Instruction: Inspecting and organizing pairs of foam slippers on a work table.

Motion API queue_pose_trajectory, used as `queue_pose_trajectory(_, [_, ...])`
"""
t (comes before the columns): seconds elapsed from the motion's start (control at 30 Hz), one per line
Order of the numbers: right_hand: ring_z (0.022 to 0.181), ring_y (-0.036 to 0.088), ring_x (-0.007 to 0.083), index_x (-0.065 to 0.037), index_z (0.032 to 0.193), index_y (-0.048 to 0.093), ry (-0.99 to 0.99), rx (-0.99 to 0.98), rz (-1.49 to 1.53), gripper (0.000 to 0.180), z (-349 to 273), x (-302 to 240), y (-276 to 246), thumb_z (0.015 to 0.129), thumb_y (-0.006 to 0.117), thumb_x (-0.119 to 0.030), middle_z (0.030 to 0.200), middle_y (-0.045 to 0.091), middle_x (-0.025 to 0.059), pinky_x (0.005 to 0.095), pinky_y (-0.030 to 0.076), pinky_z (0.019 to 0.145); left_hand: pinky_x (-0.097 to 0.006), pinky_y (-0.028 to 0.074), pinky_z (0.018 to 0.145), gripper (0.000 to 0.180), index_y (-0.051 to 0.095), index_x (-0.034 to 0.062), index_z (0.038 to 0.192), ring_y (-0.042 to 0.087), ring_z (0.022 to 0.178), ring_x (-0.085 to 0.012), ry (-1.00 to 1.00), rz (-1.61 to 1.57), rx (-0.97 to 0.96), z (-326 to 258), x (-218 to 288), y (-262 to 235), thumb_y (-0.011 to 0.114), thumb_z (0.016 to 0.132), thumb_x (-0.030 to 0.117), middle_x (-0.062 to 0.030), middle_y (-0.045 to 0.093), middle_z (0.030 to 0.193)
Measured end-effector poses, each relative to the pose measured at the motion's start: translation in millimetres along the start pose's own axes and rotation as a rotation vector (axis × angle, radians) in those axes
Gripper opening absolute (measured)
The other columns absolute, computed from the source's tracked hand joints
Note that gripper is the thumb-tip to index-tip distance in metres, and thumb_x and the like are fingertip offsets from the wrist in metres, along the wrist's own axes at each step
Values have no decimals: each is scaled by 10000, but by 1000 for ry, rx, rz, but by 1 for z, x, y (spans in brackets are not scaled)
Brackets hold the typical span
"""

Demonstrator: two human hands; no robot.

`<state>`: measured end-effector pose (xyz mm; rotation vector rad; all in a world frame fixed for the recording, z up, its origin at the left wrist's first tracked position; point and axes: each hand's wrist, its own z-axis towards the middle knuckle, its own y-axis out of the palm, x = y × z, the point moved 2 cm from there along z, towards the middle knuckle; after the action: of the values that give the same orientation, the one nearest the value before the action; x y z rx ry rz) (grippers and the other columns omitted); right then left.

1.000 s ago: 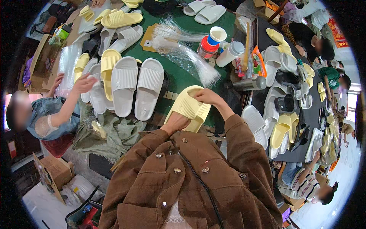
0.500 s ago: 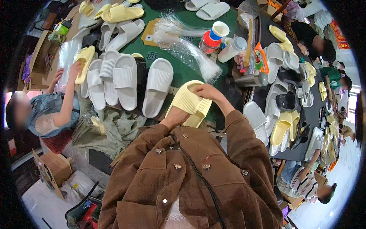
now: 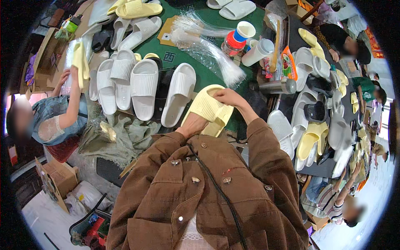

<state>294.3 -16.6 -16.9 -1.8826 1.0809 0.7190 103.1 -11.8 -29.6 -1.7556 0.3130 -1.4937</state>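
While left hand (image 3: 194,124) is resting partly inside pale-yellow ribbed slipper (image 3: 206,107), can't tell finger grip. Right hand (image 3: 231,99) is pinching the edge.

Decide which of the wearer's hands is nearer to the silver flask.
Right. The right hand, at the right of the yellow slipper, is left of the silver flask; the left hand, at the slipper's left, is farther left.

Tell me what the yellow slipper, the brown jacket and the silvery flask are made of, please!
The yellow slipper looks like matte foam or rubbery plastic: its even ribs seem moulded. The brown jacket seems thick, dull, cotton-like cloth, going by its folds and stitched seams. The silvery flask is probably smooth metal, because it shines.
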Motion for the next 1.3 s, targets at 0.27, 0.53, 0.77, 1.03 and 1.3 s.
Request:
queue_pose_trajectory(0.27, [517,433,88,-23,860,654,-71,31,118,219,-4,-6,1,801,578,-220,600,529,-1,262,350,480,-374,313,973,399,488,9,1192,418,1162,-313,63,-262,70,-10,-23,16,440,836,183,-196,461,1243])
queue_pose_trajectory(0.53, [618,466,87,6,832,623,48,117,190,281,-3,-14,3,850,542,-263,685,552,6,253,376,552,-372,436,832,259,623,38,984,555,966,-312,71,-143,230,-19,-11,7,516,753,87,-172,583,1036])
queue_pose_trajectory(0.77, [595,469,77,23,880,637,189,155,461,295,-3,0,14,854,530,-251,693,572,21,246,381,531,-330,467,720,252,602,-6,974,607,843,-272,-223,-805,466,-15,-8,7,458,767,-23,-185,621,880])
queue_pose_trajectory(1.03, [672,553,154,17,908,607,129,194,204,281,0,13,21,853,509,-240,755,620,97,294,431,623,-313,501,744,276,538,-85,1058,591,835,-209,-642,-1286,334,-14,-26,23,409,816,-47,-137,608,941])
queue_pose_trajectory(1.3, [927,564,288,-40,1016,602,-161,591,-93,266,-26,-17,13,805,579,-200,955,583,162,354,437,799,-293,417,845,293,483,-59,1115,514,965,-165,-644,-1526,363,-7,4,2,462,861,86,-112,526,1119])
